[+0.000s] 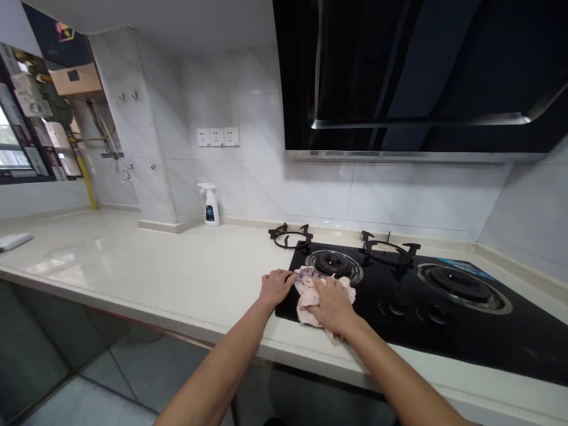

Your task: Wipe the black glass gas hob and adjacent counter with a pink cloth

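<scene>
A crumpled pale pink cloth (306, 297) lies on the left front of the black glass gas hob (368, 322), with one part hanging over the hob's front edge onto the counter. My right hand (333, 305) presses down on this cloth and grips it, fingers partly spread across its folds. At the hob's left edge rests my left hand (276, 287), its fingers lying on the surface and their tips beside the cloth. Just behind the cloth is the left burner (333, 264). The right burner (461, 284) sits farther right, beyond two control knobs (417, 309).
Two black pan supports (290, 238) (390, 251) stand off the burners along the back. A white spray bottle (211, 206) stands against the wall by the pillar. The dark range hood (412, 77) overhangs the hob. A white object (15, 241) lies far left on the counter (177, 272).
</scene>
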Demonstrator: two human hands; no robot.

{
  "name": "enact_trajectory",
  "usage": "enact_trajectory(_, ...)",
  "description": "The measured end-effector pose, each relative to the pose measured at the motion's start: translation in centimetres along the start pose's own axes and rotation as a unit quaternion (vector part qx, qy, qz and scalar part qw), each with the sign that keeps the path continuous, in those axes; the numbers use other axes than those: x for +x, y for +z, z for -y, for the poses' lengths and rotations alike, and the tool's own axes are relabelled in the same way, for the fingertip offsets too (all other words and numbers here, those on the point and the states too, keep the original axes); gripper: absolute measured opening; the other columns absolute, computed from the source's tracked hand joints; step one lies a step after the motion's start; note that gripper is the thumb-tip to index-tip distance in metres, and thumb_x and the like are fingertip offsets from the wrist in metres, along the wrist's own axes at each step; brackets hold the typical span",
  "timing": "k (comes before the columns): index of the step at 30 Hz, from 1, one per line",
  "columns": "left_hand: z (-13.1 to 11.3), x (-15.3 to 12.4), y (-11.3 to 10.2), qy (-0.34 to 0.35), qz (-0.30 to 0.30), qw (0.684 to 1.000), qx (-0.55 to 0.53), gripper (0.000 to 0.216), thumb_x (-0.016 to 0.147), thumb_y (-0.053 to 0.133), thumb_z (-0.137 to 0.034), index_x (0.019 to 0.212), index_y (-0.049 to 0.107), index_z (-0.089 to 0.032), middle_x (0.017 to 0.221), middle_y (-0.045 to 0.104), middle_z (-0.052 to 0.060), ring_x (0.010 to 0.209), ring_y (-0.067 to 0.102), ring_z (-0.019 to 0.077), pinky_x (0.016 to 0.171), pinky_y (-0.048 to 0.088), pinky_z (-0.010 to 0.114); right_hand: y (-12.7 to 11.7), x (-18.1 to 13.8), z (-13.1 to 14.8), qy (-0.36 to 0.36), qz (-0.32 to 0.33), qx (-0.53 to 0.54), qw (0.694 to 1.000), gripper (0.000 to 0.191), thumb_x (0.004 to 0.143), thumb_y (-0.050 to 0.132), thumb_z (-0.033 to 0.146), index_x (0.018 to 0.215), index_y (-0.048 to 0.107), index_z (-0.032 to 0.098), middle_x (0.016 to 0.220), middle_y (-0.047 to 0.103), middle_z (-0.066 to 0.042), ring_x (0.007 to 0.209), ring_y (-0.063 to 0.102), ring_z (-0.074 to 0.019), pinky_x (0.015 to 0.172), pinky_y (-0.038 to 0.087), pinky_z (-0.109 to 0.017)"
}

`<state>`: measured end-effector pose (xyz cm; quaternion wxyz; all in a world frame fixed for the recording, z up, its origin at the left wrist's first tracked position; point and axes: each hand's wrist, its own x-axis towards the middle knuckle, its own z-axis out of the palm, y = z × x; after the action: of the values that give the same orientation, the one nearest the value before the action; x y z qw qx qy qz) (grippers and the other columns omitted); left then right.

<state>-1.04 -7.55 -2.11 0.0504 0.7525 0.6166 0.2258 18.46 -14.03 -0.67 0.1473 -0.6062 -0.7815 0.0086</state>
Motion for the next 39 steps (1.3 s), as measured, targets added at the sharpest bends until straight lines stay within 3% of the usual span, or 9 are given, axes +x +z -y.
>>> enact_trajectory(4,0.0,0.0,-0.2,-0.007,0.009,1.000,0.000,0.043,0.101,0.034,-0.051,0.124,0.066,-0.034,0.136,0.065,0.002,0.132,0.051,0.0239,0.112,0.034,0.045,-0.1,-1.4,2.0,-0.059,0.023,0.049,0.997,0.086,0.081,0.065,0.062,0.152,0.038,0.022,0.152,0.038,-0.017,0.140,0.032,-0.0376,0.115,0.022,-0.050)
enact_trajectory(7,-0.1,0.1,-0.8,-0.026,0.013,1.000,0.000,0.041,0.099,0.040,-0.049,0.128,0.065,-0.034,0.139,0.063,0.003,0.133,0.051,0.0244,0.112,0.036,0.044,-1.3,-2.5,0.8,-0.086,0.052,0.084,0.991,0.087,0.082,0.063,0.059,0.156,0.032,0.026,0.160,0.031,-0.014,0.147,0.026,-0.0341,0.119,0.019,-0.050)
enact_trajectory(11,-1.8,-0.5,-2.1,-0.057,-0.017,0.998,-0.012,0.052,0.097,0.044,-0.049,0.142,0.055,-0.026,0.148,0.053,0.012,0.138,0.048,0.0267,0.111,0.040,0.041,-2.2,-6.1,-5.2,-0.086,0.020,0.137,0.987,0.082,0.083,0.060,0.048,0.157,0.030,0.031,0.165,0.024,-0.008,0.152,0.020,-0.0299,0.122,0.020,-0.050)
enact_trajectory(15,-6.1,-2.7,-2.3,-0.007,0.032,0.998,-0.060,0.064,0.091,0.045,-0.066,0.144,0.054,-0.033,0.156,0.043,0.012,0.144,0.039,0.0338,0.115,0.035,0.052,-0.8,-10.2,-12.7,-0.040,-0.086,0.222,0.970,0.047,0.095,0.043,0.050,0.133,0.060,0.029,0.141,0.056,-0.008,0.132,0.052,-0.0254,0.113,0.041,-0.043)
enact_trajectory(17,-8.8,-3.8,-1.6,0.031,0.083,0.996,-0.033,0.073,0.080,0.055,-0.075,0.143,0.054,-0.037,0.157,0.042,0.012,0.147,0.032,0.0408,0.117,0.027,0.062,0.5,-11.2,-15.5,-0.019,-0.123,0.234,0.964,0.043,0.096,0.041,0.054,0.121,0.066,0.029,0.132,0.061,-0.008,0.124,0.059,-0.0256,0.107,0.047,-0.042)
enact_trajectory(19,-11.4,-4.5,-0.3,0.035,0.085,0.996,-0.010,0.081,0.076,0.058,-0.077,0.145,0.053,-0.035,0.158,0.040,0.013,0.147,0.029,0.0446,0.118,0.020,0.066,1.8,-11.4,-17.0,0.001,-0.147,0.221,0.964,0.043,0.094,0.044,0.056,0.118,0.068,0.029,0.132,0.061,-0.009,0.122,0.060,-0.0271,0.102,0.051,-0.043)
enact_trajectory(26,-17.0,-4.9,4.4,0.127,0.069,0.988,-0.051,0.070,0.077,0.060,-0.073,0.139,0.057,-0.042,0.156,0.040,0.008,0.144,0.031,0.0427,0.118,0.022,0.065,4.7,-11.1,-17.4,-0.020,-0.224,0.101,0.969,0.050,0.092,0.046,0.056,0.120,0.068,0.022,0.135,0.060,-0.015,0.131,0.053,-0.0345,0.108,0.044,-0.055)
enact_trajectory(33,-14.5,-5.6,3.5,0.150,0.019,0.988,-0.028,0.050,0.078,0.068,-0.059,0.124,0.067,-0.039,0.147,0.051,0.003,0.134,0.046,0.0319,0.110,0.039,0.053,3.9,-11.8,-17.8,0.006,-0.214,0.048,0.976,0.053,0.092,0.041,0.058,0.119,0.070,0.024,0.134,0.061,-0.013,0.129,0.053,-0.0349,0.108,0.042,-0.057)
enact_trajectory(39,-6.0,-6.0,-0.6,0.011,-0.025,1.000,0.006,0.045,0.083,0.066,-0.048,0.126,0.066,-0.034,0.151,0.050,0.005,0.139,0.044,0.0284,0.112,0.039,0.048,4.5,-11.8,-18.6,0.003,-0.196,0.030,0.980,0.054,0.093,0.042,0.061,0.124,0.068,0.026,0.137,0.059,-0.012,0.130,0.053,-0.0351,0.107,0.044,-0.057)
